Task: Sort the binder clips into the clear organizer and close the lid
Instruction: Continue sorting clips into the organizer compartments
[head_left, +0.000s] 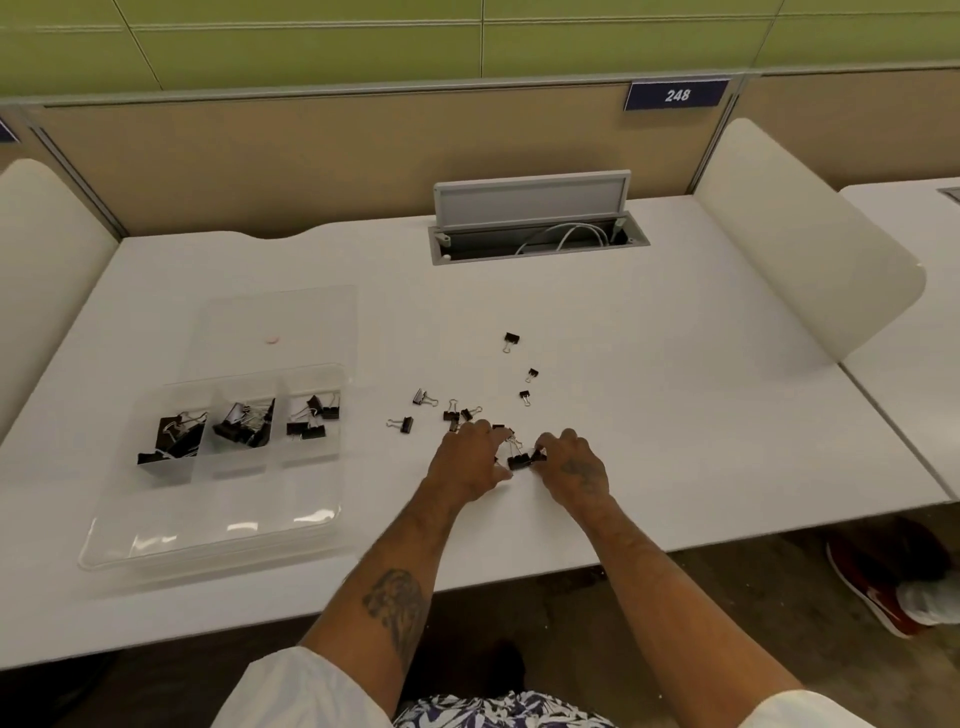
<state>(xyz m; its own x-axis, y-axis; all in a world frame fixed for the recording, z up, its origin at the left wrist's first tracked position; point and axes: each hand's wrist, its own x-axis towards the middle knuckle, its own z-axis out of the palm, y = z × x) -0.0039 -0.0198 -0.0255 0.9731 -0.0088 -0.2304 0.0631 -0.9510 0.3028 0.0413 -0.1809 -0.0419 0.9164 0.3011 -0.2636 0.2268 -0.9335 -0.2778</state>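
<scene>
Gathering step: right hand (574, 467) pinches a binder clip (538, 455), left hand (470, 460) grip unclear; next, carry it leftward into the organizer (208, 540)

My bare forearms reached up from the bottom of the frame to just below its centre, backs of the hands up, close together. My left hand (470, 460) curled its fingers down; my right hand (574, 465) pinched a binder clip (539, 455).

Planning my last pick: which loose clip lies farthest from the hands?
The lone clip nearest the open cable hatch; the other loose clips lie closer to the left hand and right hand.
</scene>
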